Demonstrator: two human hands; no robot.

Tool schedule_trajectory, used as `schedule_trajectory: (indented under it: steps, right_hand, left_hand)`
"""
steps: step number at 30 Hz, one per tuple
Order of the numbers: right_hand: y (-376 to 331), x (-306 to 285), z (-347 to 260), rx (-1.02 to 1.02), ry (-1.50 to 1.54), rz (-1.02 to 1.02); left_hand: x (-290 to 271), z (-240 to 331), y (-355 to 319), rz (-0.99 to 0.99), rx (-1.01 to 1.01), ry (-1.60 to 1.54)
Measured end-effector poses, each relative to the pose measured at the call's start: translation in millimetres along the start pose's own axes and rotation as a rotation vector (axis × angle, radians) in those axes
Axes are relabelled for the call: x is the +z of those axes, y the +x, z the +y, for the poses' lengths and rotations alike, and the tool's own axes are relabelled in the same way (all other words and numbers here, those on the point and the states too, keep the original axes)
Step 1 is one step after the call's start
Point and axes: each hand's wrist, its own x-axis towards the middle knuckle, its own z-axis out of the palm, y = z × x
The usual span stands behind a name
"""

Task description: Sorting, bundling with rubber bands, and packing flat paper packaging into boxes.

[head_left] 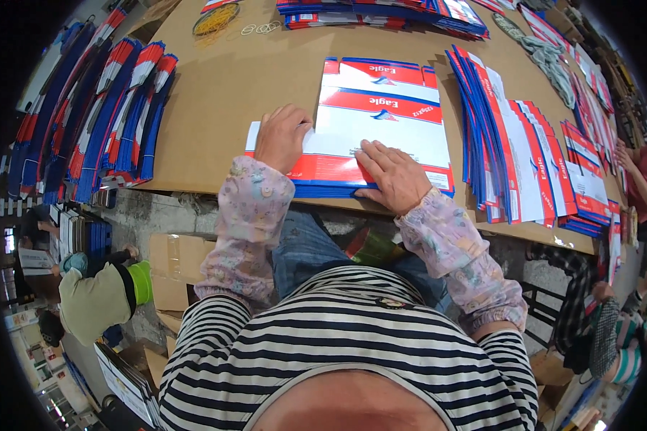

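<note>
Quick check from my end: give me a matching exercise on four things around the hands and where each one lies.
Things:
1. left hand
2. right hand
3. rubber bands
4. fanned row of flat cartons

Places:
A. far left part of the cardboard top
B. flat on the near right part of the middle stack
C. right of the middle stack
D. on the near left corner of the middle stack

Pairs: 1-D, 2-B, 3-A, 4-C

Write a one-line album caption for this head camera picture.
Both hands, left hand and right hand, press a stack of flat printed cartons on a cardboard-covered table.
</note>
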Motion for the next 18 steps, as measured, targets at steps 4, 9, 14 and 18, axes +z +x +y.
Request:
schedule_trajectory:
  steps: [4, 9, 14, 18]
  right_hand:
    - [-8, -14, 0, -0.215, -0.112, 0.12]
    - [-14, -102, 16, -0.21, -0.121, 0.484]
    - [-40, -151, 70, 0.171, -0.422, 0.897]
    - [-76, -95, 148, 0.402, -0.336, 0.92]
  left_hand:
    - [-31, 3, 9, 0.091, 0.118, -0.064]
    - [-91, 27, 30, 0.567, 0.052, 0.02]
    - [-75, 9, 16, 0.62, -0.151, -0.198]
    - [-8, 7, -13, 0.178, -0.037, -0.092]
